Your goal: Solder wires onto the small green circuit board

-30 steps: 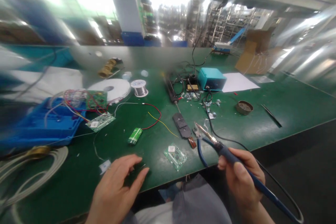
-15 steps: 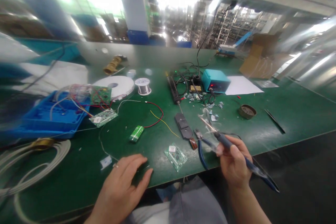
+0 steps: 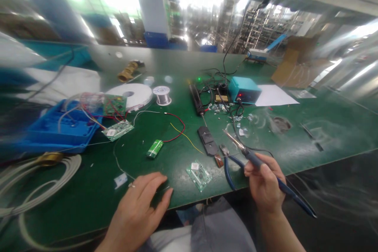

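- Green workbench (image 3: 175,161) is carrying a circuit board (image 3: 199,176) near its front edge.
- Right hand (image 3: 267,183) is grasping a soldering iron (image 3: 254,160) across the front edge, tip pointing inward.
- Left hand (image 3: 141,204) is hovering nearby, thumb and forefinger apart; can't tell if pinching the fine wire (image 3: 167,188).
- Probably readying the iron; next move is likely calling for a steady wire.

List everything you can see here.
Plastic box: one, blue, left
Flat circuit boards: three, green, left, centre
Wired cylinder: one, green, centre
Wire spool: one, silver, back
Flat reel: one, white, back
Boxy unit: one, teal, back
Metal pliers: one, blue handles, front
Round dish: one, brown, right
Coiled tubing: one, white, left
Cardboard box: one, brown, back
Loose bits: many, mixed, scattered
Soldering iron: one, blue, right
Hands: two, bare, front, right holding iron
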Demonstrator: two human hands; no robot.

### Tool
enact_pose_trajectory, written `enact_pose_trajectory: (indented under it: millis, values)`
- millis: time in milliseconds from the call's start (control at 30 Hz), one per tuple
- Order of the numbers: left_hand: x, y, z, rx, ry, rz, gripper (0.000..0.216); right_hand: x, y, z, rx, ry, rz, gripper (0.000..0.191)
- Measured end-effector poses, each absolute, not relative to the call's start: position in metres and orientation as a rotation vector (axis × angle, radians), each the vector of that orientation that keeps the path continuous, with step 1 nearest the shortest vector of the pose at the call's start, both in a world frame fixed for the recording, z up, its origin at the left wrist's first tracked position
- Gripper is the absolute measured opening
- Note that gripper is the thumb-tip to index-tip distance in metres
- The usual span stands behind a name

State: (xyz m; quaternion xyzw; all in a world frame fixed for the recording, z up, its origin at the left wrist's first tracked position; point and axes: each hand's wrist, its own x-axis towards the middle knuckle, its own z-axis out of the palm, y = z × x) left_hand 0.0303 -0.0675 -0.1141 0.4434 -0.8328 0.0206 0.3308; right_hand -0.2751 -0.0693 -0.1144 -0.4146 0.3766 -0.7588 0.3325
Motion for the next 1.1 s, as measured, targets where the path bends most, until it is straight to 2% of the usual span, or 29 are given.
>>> enact_pose_trajectory:
  millis: [233,367,567,733,867,1100]
  values:
    - [0.031,-0.068,-0.115,1.187,-2.147,0.01,0.034,-0.275,-0.068,-0.115,-1.082,1.011,-1.98,0.021]
    - [0.027,-0.076,-0.104,1.229,-2.194,-0.182,0.038,-0.275,-0.068,-0.115,-1.057,1.018,-1.965,0.022]
    - [0.005,-0.113,-0.07,1.047,-2.56,-0.576,0.06,-0.275,-0.069,-0.114,-1.033,1.007,-1.99,0.02]
    - [-0.012,-0.142,-0.054,0.966,-2.678,-0.948,0.079,-0.275,-0.069,-0.115,-0.982,1.047,-1.979,0.021]
    - [-0.016,-0.151,-0.05,0.899,-2.679,-1.046,0.081,-0.274,-0.068,-0.113,-0.986,1.05,-1.964,0.021]
    - [-0.015,-0.151,-0.051,0.879,-2.664,-1.038,0.072,-0.273,-0.069,-0.113,-1.012,1.046,-1.968,0.021]
